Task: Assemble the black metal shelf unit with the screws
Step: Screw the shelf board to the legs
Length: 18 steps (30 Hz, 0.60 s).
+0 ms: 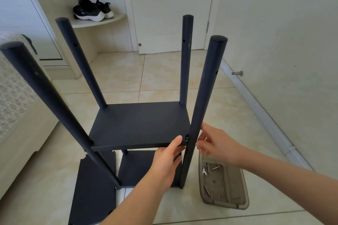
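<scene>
The black shelf unit stands on the tiled floor with several round posts rising around a middle shelf board (140, 124); a lower board (135, 168) sits beneath it. My left hand (167, 159) grips the middle board's front right corner, thumb on top. My right hand (215, 142) is behind the near right post (203, 104) at the board's height, fingers pinching something small against the post, likely a screw; it is mostly hidden. A loose black board (93, 192) lies flat on the floor at the lower left.
A beige tray (237, 201) on the floor to the right holds several screws (206, 165) and a small wrench. A bed edge (22, 133) lies to the left, a wall with a door stop (237, 73) to the right, shoes (91, 10) on a corner shelf behind.
</scene>
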### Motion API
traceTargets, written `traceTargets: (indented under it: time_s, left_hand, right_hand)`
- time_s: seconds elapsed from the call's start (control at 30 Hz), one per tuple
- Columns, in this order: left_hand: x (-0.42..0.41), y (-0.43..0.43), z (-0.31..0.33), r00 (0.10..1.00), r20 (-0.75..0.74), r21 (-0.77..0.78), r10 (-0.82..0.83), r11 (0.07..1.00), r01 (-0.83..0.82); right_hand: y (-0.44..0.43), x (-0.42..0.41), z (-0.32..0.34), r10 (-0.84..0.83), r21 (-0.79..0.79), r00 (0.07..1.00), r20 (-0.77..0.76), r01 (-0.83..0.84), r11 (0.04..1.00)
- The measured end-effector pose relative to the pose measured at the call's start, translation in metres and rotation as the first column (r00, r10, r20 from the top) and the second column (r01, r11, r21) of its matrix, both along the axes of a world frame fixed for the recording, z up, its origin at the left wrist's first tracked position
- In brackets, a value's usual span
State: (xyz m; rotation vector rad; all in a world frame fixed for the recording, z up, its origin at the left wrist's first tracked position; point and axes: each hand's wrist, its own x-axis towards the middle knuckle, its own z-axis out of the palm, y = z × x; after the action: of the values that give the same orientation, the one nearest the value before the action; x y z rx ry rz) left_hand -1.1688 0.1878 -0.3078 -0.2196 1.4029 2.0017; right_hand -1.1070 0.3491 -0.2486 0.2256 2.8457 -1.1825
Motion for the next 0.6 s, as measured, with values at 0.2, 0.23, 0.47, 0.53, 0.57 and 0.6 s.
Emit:
traceTargets:
  time_s: [0.2, 0.23, 0.47, 0.53, 0.57, 0.6]
  left_hand:
    - [0.003, 0.001, 0.006, 1.0, 0.017, -0.004, 0.004, 1.0, -0.004]
    - [0.004, 0.001, 0.008, 1.0, 0.018, -0.001, 0.005, 1.0, -0.005]
    - [0.005, 0.002, 0.012, 0.998, 0.058, -0.001, 0.038, 0.999, -0.038]
    - [0.005, 0.002, 0.011, 0.997, 0.061, -0.01, 0.04, 0.999, -0.039]
    - [0.005, 0.002, 0.011, 0.998, 0.055, -0.017, 0.035, 0.999, -0.034]
    - [0.006, 0.003, 0.012, 0.998, 0.048, -0.021, 0.028, 0.999, -0.027]
  right_hand:
    - [-0.001, 0.0, 0.0, 0.03, 0.003, 1.0, -0.006, -0.03, 1.0]
    - [-0.001, 0.0, 0.0, 0.033, 0.01, 0.999, -0.002, -0.033, 0.999]
    - [-0.002, -0.003, 0.001, 0.027, -0.001, 1.0, -0.002, -0.027, 1.0]
    - [-0.002, -0.003, 0.002, 0.021, 0.004, 1.0, -0.002, -0.021, 1.0]
    - [-0.002, -0.003, 0.001, 0.019, 0.006, 1.0, -0.003, -0.019, 1.0]
    - [-0.003, -0.003, 0.001, 0.016, 0.009, 1.0, -0.005, -0.016, 1.0]
